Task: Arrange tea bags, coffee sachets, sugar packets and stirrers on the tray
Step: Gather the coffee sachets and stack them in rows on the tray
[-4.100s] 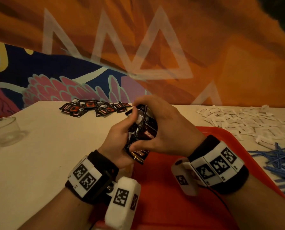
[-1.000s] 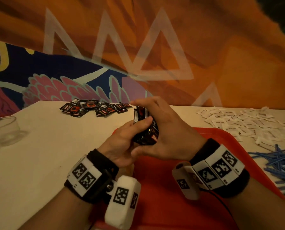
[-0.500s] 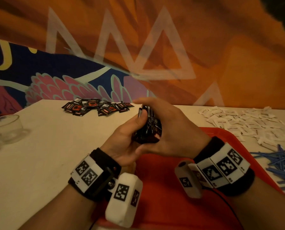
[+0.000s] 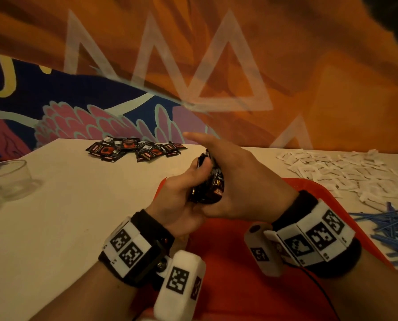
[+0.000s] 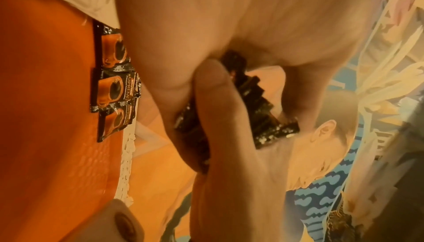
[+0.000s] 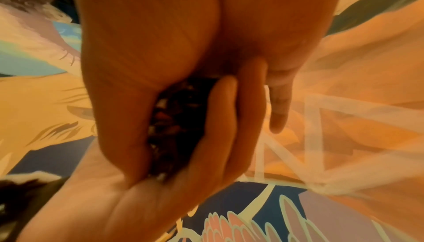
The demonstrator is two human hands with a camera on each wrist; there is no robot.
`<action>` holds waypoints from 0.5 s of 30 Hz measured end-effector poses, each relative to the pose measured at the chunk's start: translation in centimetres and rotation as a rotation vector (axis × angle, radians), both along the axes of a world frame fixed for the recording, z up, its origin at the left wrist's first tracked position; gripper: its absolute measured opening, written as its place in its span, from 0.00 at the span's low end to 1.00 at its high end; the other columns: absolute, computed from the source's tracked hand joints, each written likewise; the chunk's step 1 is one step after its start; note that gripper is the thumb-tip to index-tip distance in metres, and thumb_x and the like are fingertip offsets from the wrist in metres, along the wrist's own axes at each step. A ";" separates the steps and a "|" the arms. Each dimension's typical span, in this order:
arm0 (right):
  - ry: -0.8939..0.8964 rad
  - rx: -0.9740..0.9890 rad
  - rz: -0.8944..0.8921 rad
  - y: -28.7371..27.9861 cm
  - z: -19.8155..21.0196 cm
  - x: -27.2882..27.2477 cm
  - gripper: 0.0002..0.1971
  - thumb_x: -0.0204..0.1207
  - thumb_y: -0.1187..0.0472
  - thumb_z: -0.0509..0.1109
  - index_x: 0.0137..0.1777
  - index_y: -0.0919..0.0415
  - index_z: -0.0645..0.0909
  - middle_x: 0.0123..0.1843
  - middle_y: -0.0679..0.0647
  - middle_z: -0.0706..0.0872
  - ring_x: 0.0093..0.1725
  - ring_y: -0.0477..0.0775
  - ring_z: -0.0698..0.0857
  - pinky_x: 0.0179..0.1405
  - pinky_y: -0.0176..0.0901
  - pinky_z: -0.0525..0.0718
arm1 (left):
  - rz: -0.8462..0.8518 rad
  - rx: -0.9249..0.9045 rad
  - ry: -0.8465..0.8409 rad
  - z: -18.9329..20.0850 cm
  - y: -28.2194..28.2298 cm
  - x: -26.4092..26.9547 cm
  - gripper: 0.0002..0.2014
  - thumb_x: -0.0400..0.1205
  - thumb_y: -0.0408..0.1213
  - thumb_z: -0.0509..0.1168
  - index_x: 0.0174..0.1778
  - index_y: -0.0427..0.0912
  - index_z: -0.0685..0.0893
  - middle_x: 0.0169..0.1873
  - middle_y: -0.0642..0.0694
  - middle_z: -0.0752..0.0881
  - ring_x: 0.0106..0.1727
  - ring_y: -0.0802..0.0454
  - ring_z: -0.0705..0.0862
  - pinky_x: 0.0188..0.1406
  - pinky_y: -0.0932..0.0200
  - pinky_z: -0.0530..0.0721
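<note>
Both hands hold one stack of black coffee sachets (image 4: pixel 213 189) on edge, just above the far left part of the red tray (image 4: pixel 228 256). My left hand (image 4: pixel 193 179) grips it from the left, thumb pressed on its top edge. My right hand (image 4: pixel 237 179) wraps it from the right, thumb underneath and index finger stretched out straight. The left wrist view shows the stack (image 5: pixel 259 106) stepped between the palms, and three coffee sachets (image 5: pixel 112 86) lying in a row on the tray. The right wrist view shows only a dark sliver of the stack (image 6: pixel 174 119).
Loose coffee sachets (image 4: pixel 133 148) lie scattered at the far side of the white table. White sugar packets (image 4: pixel 346 167) are spread at the back right, with blue stirrers (image 4: pixel 392 225) piled right of the tray. A glass bowl (image 4: pixel 7 179) stands at the left edge.
The loose, fanned stack from four seconds ago is now pressed into a tight block. My right index finger has straightened off the stack. Both hands stay over the tray's far left.
</note>
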State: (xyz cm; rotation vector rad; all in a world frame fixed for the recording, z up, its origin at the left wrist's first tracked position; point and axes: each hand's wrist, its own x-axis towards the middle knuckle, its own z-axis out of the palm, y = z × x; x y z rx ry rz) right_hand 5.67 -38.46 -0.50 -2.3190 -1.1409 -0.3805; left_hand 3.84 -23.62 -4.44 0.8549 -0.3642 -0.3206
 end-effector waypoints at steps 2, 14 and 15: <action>-0.017 -0.051 -0.015 0.3 -0.5 0.2 0.61 0.57 0.45 0.85 0.85 0.40 0.48 0.70 0.50 0.77 0.68 0.53 0.76 0.66 0.56 0.78 | -0.017 -0.024 -0.004 -0.1 0.3 0.2 0.37 0.67 0.40 0.83 0.71 0.36 0.77 0.54 0.38 0.87 0.54 0.43 0.89 0.46 0.52 0.89; 0.151 0.249 -0.074 -0.9 0.3 1.1 0.51 0.63 0.31 0.77 0.83 0.42 0.56 0.81 0.41 0.64 0.78 0.41 0.67 0.73 0.50 0.76 | 0.228 0.157 -0.031 0.1 0.8 1.0 0.11 0.71 0.30 0.62 0.47 0.34 0.85 0.38 0.38 0.85 0.37 0.46 0.85 0.35 0.54 0.85; 0.182 0.320 -0.152 -1.2 0.7 1.3 0.46 0.65 0.35 0.78 0.81 0.43 0.61 0.76 0.40 0.70 0.72 0.38 0.74 0.63 0.43 0.82 | 0.218 0.136 -0.036 0.3 1.0 1.1 0.15 0.72 0.30 0.62 0.53 0.33 0.84 0.43 0.37 0.87 0.41 0.46 0.87 0.37 0.54 0.87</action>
